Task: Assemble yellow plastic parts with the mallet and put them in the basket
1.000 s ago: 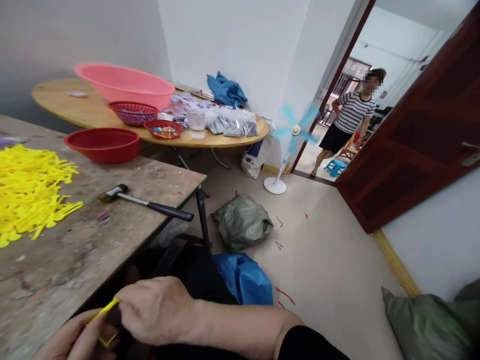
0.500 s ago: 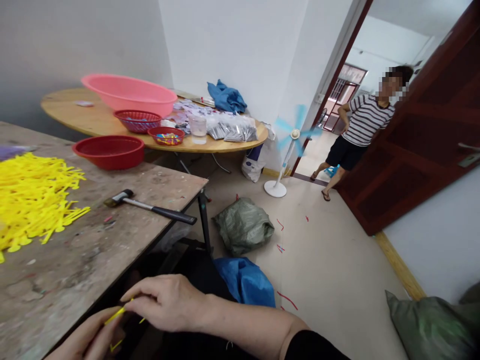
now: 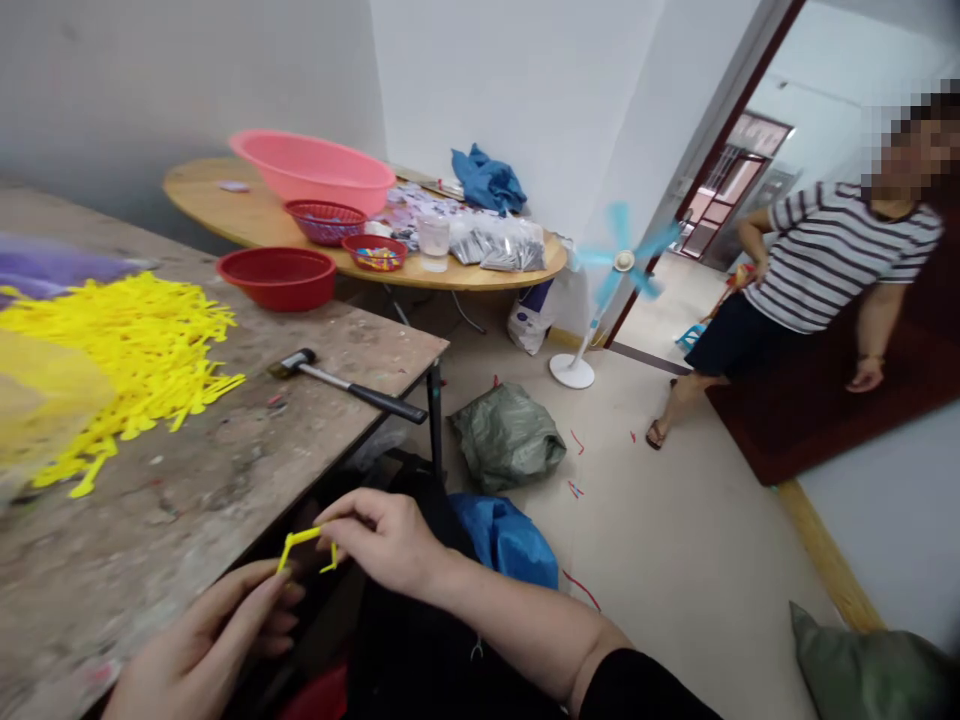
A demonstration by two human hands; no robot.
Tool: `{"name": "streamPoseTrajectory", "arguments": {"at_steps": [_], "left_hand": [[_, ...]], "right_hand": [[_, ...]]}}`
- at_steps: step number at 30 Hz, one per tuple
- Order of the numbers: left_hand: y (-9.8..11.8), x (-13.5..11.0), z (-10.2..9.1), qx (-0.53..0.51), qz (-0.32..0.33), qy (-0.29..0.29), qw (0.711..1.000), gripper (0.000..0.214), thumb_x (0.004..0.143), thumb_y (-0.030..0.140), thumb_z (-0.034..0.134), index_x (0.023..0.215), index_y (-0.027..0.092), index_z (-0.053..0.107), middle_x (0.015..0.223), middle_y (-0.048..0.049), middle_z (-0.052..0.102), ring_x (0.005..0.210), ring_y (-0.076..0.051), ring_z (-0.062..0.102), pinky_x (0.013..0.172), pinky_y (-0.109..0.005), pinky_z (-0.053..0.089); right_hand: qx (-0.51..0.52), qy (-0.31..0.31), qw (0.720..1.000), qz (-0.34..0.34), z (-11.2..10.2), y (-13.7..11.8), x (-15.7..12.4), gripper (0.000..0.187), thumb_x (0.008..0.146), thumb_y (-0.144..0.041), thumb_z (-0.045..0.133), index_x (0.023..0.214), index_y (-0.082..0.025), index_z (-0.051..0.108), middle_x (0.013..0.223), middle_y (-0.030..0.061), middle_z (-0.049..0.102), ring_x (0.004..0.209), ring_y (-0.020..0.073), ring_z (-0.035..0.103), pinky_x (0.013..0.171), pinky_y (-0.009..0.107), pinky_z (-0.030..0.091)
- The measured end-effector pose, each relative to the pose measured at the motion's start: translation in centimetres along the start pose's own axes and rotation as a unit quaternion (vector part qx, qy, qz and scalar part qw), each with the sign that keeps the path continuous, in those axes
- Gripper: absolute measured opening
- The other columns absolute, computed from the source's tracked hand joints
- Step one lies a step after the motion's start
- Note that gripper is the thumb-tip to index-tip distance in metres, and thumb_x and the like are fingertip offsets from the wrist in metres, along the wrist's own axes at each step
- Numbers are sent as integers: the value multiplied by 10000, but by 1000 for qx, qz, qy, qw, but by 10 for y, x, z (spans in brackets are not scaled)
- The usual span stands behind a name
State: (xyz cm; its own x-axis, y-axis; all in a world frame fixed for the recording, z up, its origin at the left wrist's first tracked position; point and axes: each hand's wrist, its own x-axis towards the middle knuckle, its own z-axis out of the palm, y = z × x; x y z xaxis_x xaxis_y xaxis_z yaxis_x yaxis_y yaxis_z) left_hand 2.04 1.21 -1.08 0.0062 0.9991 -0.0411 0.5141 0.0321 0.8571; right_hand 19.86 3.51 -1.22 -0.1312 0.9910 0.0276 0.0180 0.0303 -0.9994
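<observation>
A thin, jointed yellow plastic piece stretches between my two hands, bent at several angles. My left hand pinches its lower left end between thumb and fingers. My right hand pinches the other side, with a short bent part hanging below the fingertips. Both hands are over my lap, just off the edge of the worn worktable. A large heap of similar yellow plastic pieces lies on the worktable, partly under clear plastic film at the left.
A hammer and a red basin rest on the worktable. Behind stands a round table with a pink tub and baskets. A fan, sacks and a person in a striped shirt are farther right.
My hands have risen and moved right, drawing slightly apart, so more of the yellow piece shows. The person by the door has come closer. The view has shifted left.
</observation>
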Motion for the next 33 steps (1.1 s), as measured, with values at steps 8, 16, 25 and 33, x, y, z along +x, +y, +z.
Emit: {"name": "streamPoseTrajectory", "arguments": {"at_steps": [8,16,25,33], "left_hand": [[46,-16,-8,-55,-26,13,998,583,670,773,617,790,206,686,636,-13,675,537,-193,637,523,-298,570],[23,-19,-43,59,11,89,994,387,873,566,476,831,218,638,697,-17,651,595,-181,625,558,-266,509],[-2,-14,-82,254,45,184,949,329,923,406,402,853,199,648,876,-96,720,831,-256,660,721,-329,471],[-11,-13,-88,336,48,183,923,271,962,267,411,875,177,652,906,-113,720,878,-256,662,774,-328,487]], "right_hand": [[25,-45,998,-19,-2,6,-2,144,896,-275,601,977,-189,683,833,-11,718,691,106,687,697,224,576],[-174,27,963,-205,-30,-8,18,200,943,-287,554,997,-183,716,975,57,754,905,160,703,854,288,557],[-547,46,805,-223,-74,-29,75,315,952,-227,502,1214,-152,661,1182,146,681,1084,293,589,942,423,485],[-708,7,693,-133,-65,-29,101,422,950,-287,536,1356,-173,552,1217,167,640,1060,325,596,816,421,516]]}}
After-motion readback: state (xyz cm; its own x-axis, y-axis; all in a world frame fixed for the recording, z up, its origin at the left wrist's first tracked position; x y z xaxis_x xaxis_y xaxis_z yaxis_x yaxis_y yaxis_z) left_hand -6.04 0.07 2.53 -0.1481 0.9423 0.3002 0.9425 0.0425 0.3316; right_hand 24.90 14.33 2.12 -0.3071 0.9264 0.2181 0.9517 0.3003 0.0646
